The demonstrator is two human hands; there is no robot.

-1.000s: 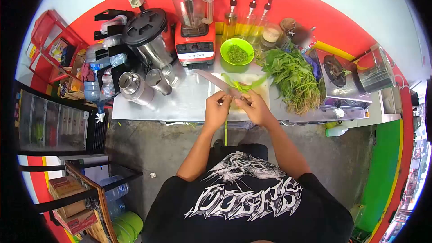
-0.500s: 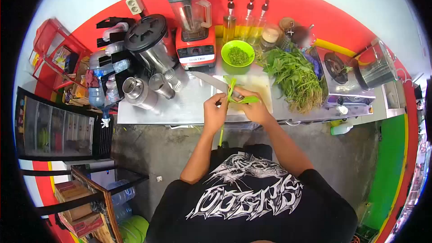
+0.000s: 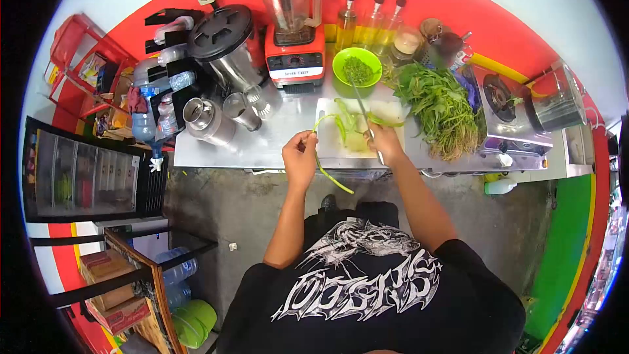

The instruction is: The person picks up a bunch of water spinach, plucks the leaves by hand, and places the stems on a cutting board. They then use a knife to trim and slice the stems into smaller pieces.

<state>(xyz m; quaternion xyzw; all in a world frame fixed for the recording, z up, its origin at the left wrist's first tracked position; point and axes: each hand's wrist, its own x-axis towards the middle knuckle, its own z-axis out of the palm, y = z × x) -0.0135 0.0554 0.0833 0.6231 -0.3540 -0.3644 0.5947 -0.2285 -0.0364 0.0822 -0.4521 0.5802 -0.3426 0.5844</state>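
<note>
A long green stem (image 3: 329,177) is pinched in my left hand (image 3: 301,158) near the counter's front edge. It curves up over the board's left side and hangs down past the edge. My right hand (image 3: 386,143) grips a knife (image 3: 362,108), its blade pointing away over the white cutting board (image 3: 390,110), tip near the green bowl. Pale green strips (image 3: 342,128) lie on the board, and a green leaf (image 3: 382,120) shows beside the blade. Chopped greens (image 3: 356,71) fill part of the bright green bowl (image 3: 338,65) behind the board.
To the right lies a bunch of leafy herbs (image 3: 436,105), beside a stove (image 3: 504,131). A red blender (image 3: 295,62), steel canister (image 3: 226,52), milk can (image 3: 208,122) and metal cup (image 3: 241,111) stand left. Pump bottles (image 3: 346,23) line the back wall.
My hands have moved apart: the left drew the stem leftward off the board, while the right turned the knife from pointing left to pointing away. The board and strips are now more visible.
</note>
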